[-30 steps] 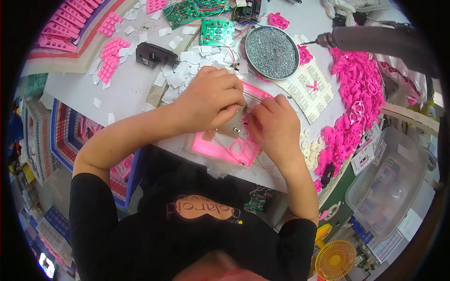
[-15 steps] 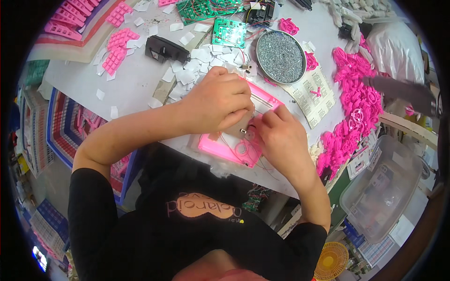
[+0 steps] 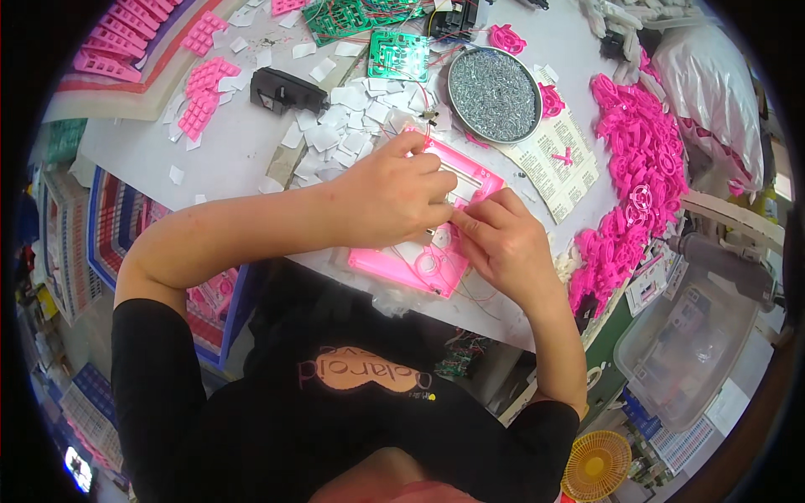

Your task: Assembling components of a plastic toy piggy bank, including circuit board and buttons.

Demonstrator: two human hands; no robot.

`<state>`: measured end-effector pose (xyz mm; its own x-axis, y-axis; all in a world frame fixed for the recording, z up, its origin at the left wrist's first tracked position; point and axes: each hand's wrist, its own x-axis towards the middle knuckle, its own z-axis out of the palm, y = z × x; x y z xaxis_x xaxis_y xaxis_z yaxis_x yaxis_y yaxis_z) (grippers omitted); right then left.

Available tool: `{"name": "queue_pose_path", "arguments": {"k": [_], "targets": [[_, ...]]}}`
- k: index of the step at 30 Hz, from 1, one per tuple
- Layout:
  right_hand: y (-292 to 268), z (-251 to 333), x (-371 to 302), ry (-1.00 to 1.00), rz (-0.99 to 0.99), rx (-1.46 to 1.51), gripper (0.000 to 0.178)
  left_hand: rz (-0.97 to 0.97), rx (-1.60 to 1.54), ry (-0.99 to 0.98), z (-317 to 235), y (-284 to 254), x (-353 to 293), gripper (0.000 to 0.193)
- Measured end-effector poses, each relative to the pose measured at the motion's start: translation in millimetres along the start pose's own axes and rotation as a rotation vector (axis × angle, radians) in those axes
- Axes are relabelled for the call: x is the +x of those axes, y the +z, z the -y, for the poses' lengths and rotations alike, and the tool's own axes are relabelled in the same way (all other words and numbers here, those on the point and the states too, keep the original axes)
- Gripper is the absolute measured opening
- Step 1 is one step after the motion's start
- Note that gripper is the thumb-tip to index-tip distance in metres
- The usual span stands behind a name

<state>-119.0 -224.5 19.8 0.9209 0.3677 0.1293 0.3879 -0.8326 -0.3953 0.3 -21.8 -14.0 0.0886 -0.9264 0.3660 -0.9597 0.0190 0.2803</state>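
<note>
A pink plastic housing [image 3: 400, 267] lies on the table in front of me, with thin wires looped inside it. My left hand [image 3: 396, 194] is over its left and middle part, fingers curled and pressed down; whatever lies between the fingertips is hidden. From the right, my right hand [image 3: 505, 250] reaches in with thumb and forefinger pinched close to the left fingertips. What this pinch holds is too small to make out. A small metal-cased part shows below the left fingers. Beyond the housing, a green circuit board [image 3: 398, 56] is joined to thin red wires.
A round dish of small screws [image 3: 495, 94] stands on a printed sheet [image 3: 560, 180]. White paper pieces [image 3: 335, 134] and a black plastic box [image 3: 288, 90] lie at far left. Pink parts [image 3: 641, 159] heap up at right, near a dark cylindrical tool [image 3: 725, 267].
My left hand has shifted slightly downward, and its fingertips now meet the right hand's. The dark tool at right sits lower in view. The whole scene has shifted slightly left.
</note>
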Motion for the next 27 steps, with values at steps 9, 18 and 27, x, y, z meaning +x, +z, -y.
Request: {"name": "queue_pose_path", "arguments": {"k": [9, 18, 27], "targets": [[-17, -10, 26, -0.199, 0.333, -0.25, 0.018, 0.127, 0.119, 0.106, 0, -4, 2, 0.024], [-14, -25, 20, -0.009, -0.009, 0.095, 0.024, 0.187, 0.093, 0.02, -7, -8, -1, 0.029], [8, -18, 10, -0.017, -0.12, 0.106, 0.026, 0.167, 0.043, 0.003, -5, -5, -6, 0.031]]}}
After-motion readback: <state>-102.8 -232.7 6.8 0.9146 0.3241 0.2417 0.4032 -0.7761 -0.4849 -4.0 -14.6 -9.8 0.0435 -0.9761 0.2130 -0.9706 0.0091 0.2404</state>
